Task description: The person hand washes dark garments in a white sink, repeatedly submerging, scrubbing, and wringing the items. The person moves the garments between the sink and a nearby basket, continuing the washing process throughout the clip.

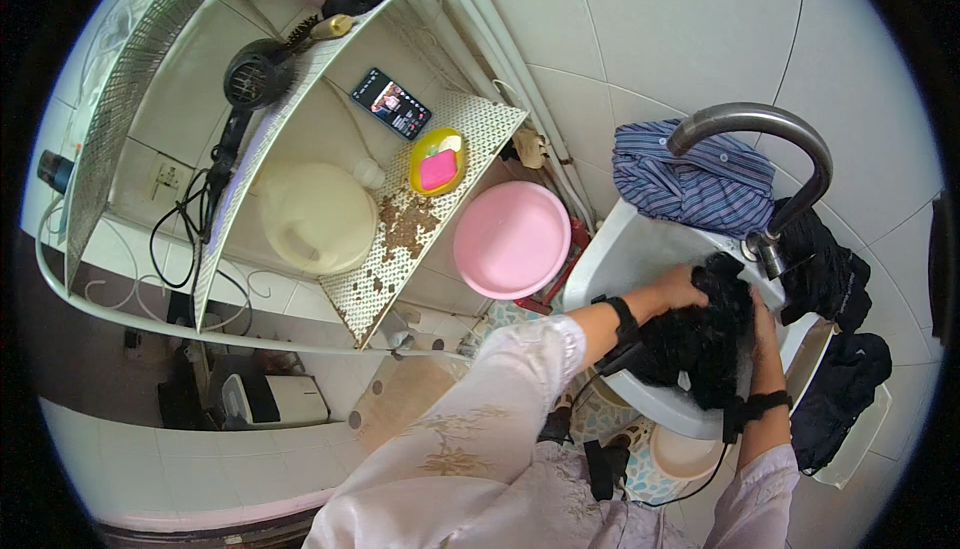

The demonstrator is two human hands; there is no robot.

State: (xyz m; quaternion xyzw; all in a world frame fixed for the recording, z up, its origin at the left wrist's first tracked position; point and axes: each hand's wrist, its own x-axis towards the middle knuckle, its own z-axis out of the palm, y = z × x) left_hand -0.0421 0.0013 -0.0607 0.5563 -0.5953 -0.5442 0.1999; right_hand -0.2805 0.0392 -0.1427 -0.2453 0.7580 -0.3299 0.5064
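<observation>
A wet black garment (690, 350) lies bunched in the white washbasin (646, 245). My left hand (681, 288) grips its upper left part, and the fingertips are buried in the folds. Along the garment's right side, my right hand (762, 324) holds the cloth, its fingers partly hidden. Above the hands arches a metal faucet (757, 120). A folded blue striped shirt (686, 174) rests on the basin's back edge, left of the faucet base. Another black garment (823, 271) is heaped right of the faucet.
Dark clothing (847, 399) hangs over a pale container (862, 436) at right. A pink basin (512, 240) stands left of the washbasin. The rusty corner shelf (367, 283) holds a phone (391, 103), a yellow soap dish (437, 187) and a pale jug (319, 219). A hair dryer (259, 75) lies higher up.
</observation>
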